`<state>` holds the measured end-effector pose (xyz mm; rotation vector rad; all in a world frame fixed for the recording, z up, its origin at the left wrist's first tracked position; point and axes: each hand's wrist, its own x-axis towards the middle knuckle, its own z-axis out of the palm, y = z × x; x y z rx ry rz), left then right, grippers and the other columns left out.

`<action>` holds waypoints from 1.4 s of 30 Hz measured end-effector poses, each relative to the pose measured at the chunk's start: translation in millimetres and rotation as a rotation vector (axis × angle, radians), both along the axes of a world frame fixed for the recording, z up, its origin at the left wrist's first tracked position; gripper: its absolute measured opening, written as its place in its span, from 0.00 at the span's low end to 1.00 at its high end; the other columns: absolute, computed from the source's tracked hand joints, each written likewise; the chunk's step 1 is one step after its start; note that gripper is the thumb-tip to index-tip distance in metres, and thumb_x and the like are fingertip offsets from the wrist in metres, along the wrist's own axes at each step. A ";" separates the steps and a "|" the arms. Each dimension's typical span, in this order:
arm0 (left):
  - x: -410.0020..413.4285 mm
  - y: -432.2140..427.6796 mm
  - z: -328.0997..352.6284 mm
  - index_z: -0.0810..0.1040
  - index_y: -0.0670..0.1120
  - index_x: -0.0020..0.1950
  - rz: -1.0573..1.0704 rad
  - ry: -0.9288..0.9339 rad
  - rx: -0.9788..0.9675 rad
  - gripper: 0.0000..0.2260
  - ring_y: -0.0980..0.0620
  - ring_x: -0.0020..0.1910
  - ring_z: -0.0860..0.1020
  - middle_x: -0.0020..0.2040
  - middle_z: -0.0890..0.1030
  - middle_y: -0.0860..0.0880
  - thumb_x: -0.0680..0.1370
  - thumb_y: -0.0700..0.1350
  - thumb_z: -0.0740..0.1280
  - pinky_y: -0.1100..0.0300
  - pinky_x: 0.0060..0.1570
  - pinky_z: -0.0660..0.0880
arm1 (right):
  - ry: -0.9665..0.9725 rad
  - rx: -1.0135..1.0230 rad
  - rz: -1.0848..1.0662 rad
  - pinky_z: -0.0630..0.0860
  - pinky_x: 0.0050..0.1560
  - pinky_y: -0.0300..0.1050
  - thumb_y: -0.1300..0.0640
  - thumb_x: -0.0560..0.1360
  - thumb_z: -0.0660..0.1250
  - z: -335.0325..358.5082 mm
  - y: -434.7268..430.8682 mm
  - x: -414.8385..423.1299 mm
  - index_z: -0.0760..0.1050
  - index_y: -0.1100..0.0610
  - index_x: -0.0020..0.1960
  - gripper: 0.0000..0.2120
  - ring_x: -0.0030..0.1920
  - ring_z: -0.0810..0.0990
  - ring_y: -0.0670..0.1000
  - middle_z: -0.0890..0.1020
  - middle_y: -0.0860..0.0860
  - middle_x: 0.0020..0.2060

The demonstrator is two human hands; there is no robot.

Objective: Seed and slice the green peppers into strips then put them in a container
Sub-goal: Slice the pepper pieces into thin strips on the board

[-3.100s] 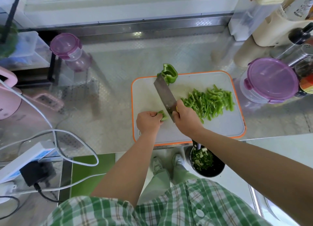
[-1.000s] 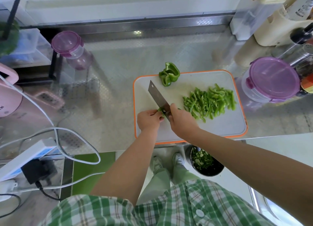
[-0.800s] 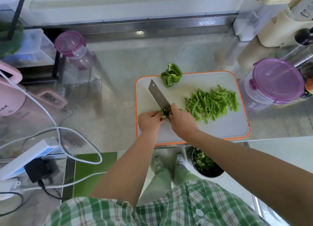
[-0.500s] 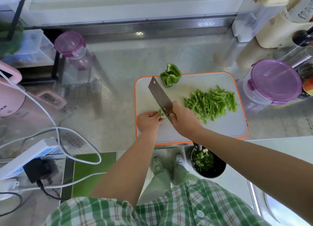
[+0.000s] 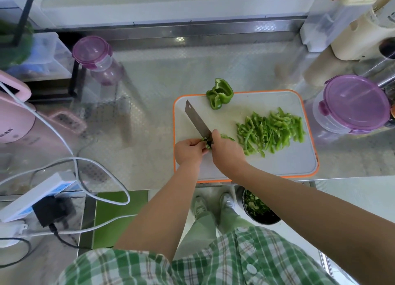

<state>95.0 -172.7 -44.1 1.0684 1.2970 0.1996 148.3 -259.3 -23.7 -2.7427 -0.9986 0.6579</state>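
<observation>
Steel kitchen counter (image 5: pixel 149 81) is carrying a white, orange-rimmed plastic cutting board (image 5: pixel 288 162) where a person is slicing green pepper.

The left hand (image 5: pixel 189 151) is pinching a small green pepper piece (image 5: pixel 207 144) with curled fingers. The right hand (image 5: pixel 227 153), just beside it, is gripping a broad steel cleaver (image 5: pixel 197 122), its blade angling away and leftward from the grip. Right of the grip, a heap of cut green pepper strips (image 5: pixel 271 133) is lying on the board. Beyond the grip, an uncut green pepper half (image 5: pixel 220 93) is sitting at the far edge. Well right, a clear round container with a purple lid (image 5: pixel 352 105) is standing closed, off the board.
</observation>
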 end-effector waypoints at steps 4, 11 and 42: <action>-3.2 0.1 0.0 0.80 0.30 0.49 0.021 -0.025 -0.007 0.05 0.50 0.35 0.80 0.37 0.80 0.43 0.74 0.29 0.70 0.59 0.43 0.82 | 0.063 0.136 -0.093 0.65 0.32 0.48 0.58 0.81 0.55 -4.1 -6.1 7.8 0.61 0.60 0.56 0.07 0.35 0.73 0.60 0.74 0.57 0.37; -2.1 -0.3 4.4 0.78 0.34 0.45 0.083 -0.080 -0.059 0.04 0.47 0.37 0.80 0.37 0.79 0.43 0.74 0.28 0.70 0.65 0.34 0.81 | 0.135 0.206 0.011 0.58 0.26 0.45 0.59 0.79 0.57 13.6 -13.7 12.2 0.60 0.58 0.50 0.06 0.29 0.69 0.57 0.70 0.53 0.31; -0.2 1.6 -7.6 0.81 0.39 0.40 0.024 -0.018 -0.018 0.07 0.46 0.37 0.81 0.37 0.81 0.44 0.73 0.28 0.69 0.52 0.50 0.81 | 0.084 0.127 0.058 0.55 0.25 0.45 0.57 0.81 0.56 18.8 -14.9 8.9 0.55 0.55 0.48 0.09 0.27 0.65 0.52 0.66 0.49 0.30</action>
